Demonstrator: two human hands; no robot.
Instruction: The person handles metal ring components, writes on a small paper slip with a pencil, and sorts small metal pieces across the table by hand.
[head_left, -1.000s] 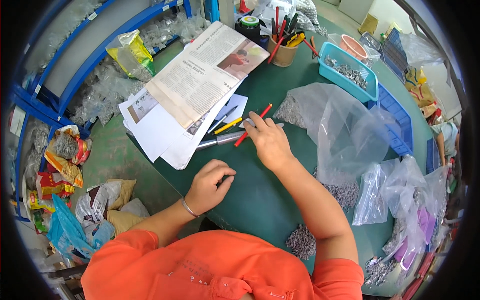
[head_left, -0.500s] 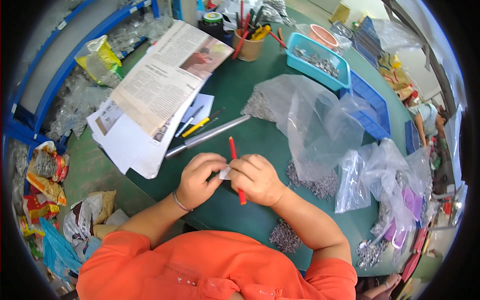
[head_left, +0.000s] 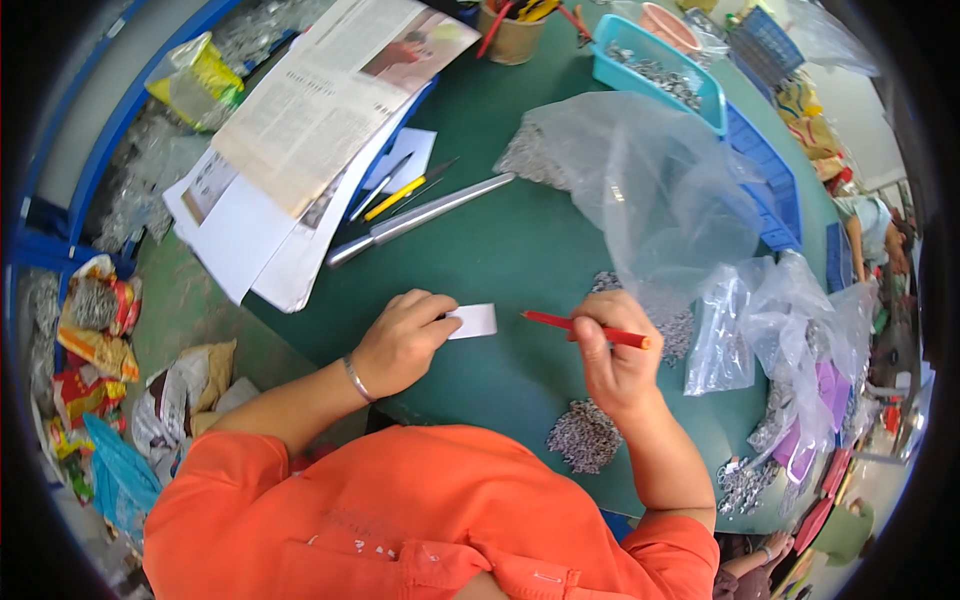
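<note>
1. Green worktop (head_left: 450,260): its middle lies bare before the seated person, presumably giving both hands room, while loose stock stands toward the edges.
2. Left hand (head_left: 402,340): the fingers pinch a white paper slip (head_left: 476,320) by one end. Most of its face projects to the right, uncovered, perhaps so that it can be reached. I cannot tell whether the slip touches the surface below.
3. Right hand (head_left: 620,350): the fingers are closed around a red pencil (head_left: 548,319), whose point faces the slip but remains apart from it; such a grip likely serves to steer the tip.
4. Tapered metal rod (head_left: 440,212): set down beyond the left hand, beside a yellow pen (head_left: 395,198), probably to lie within easy reach.
5. Newspaper (head_left: 320,100): spread on a pile of papers at the left, apart from the metal stock.
6. Turquoise basket (head_left: 655,98) and clear plastic bag (head_left: 660,190): both appear to keep small metal pieces gathered; one dark heap (head_left: 585,437) lies loose near the right forearm.
</note>
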